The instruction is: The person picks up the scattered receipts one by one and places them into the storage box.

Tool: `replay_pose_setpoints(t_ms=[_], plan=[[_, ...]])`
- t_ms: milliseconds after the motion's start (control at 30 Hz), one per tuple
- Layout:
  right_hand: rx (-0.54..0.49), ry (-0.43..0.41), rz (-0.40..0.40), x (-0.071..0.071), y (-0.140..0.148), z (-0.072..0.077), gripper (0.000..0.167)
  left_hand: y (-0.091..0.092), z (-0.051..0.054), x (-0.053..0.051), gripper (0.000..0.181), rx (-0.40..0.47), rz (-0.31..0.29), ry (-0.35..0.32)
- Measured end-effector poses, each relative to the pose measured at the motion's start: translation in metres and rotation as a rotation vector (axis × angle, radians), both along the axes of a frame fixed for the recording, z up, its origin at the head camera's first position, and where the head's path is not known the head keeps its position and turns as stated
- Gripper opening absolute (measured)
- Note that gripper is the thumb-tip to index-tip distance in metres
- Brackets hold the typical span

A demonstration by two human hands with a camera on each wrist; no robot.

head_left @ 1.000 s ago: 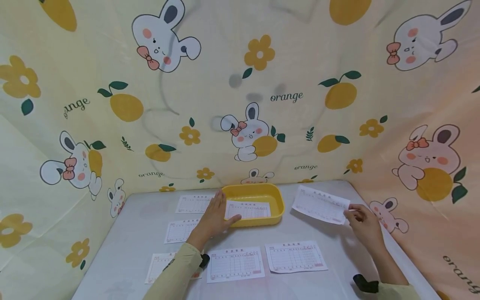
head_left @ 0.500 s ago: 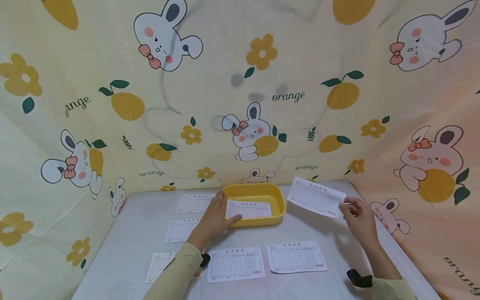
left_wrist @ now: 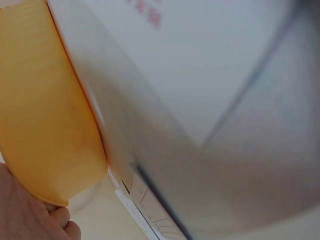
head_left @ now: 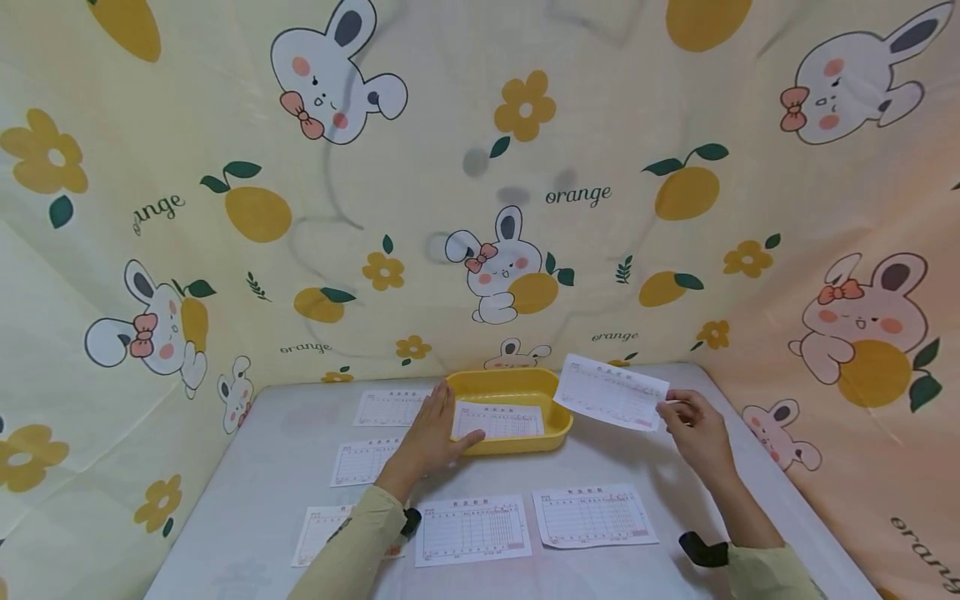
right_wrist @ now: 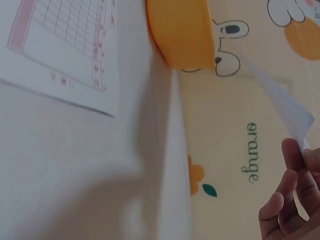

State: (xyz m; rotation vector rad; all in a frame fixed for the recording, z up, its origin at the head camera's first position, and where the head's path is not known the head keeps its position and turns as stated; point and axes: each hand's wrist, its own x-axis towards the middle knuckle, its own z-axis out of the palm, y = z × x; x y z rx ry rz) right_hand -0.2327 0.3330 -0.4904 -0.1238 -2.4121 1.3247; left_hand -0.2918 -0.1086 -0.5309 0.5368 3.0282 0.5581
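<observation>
My right hand (head_left: 697, 433) pinches the right edge of a white printed receipt slip (head_left: 611, 392) between thumb and fingers. The slip hangs tilted in the air, its left end at the right rim of a yellow plastic tray (head_left: 557, 437). In the right wrist view, the slip (right_wrist: 285, 102) shows nearly edge-on above the fingertips (right_wrist: 292, 152). My left hand (head_left: 427, 437) rests on the tray's left side, its fingers straight along the rim and its thumb spread towards the front. Another receipt slip (head_left: 502, 421) lies inside the tray, its left end partly behind my thumb.
More slips lie flat on the white table (head_left: 465, 587): a back-left slip (head_left: 382, 408), a middle-left slip (head_left: 356, 462), a front-left slip (head_left: 318, 533) partly under my sleeve, a front-middle slip (head_left: 472, 531) and a front-right slip (head_left: 595, 517). A patterned cloth (head_left: 420, 167) rises behind.
The right hand has lifted the slip and carried it leftward, from above the table's right side to the tray's right rim. The left hand and the tray have stayed in place.
</observation>
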Motion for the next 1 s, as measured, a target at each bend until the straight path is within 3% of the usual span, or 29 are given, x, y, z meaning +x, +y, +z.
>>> replay_pose_setpoints(t_ms=[667,1000], plan=[[-0.027,0.043,0.12,-0.02,-0.033,0.0,0.024,0.0,0.0,0.0,0.112,0.0,-0.006,0.008],[-0.058,0.024,0.194,-0.028,-0.049,-0.001,0.022,0.0,0.0,0.0,0.112,0.003,-0.011,0.008]])
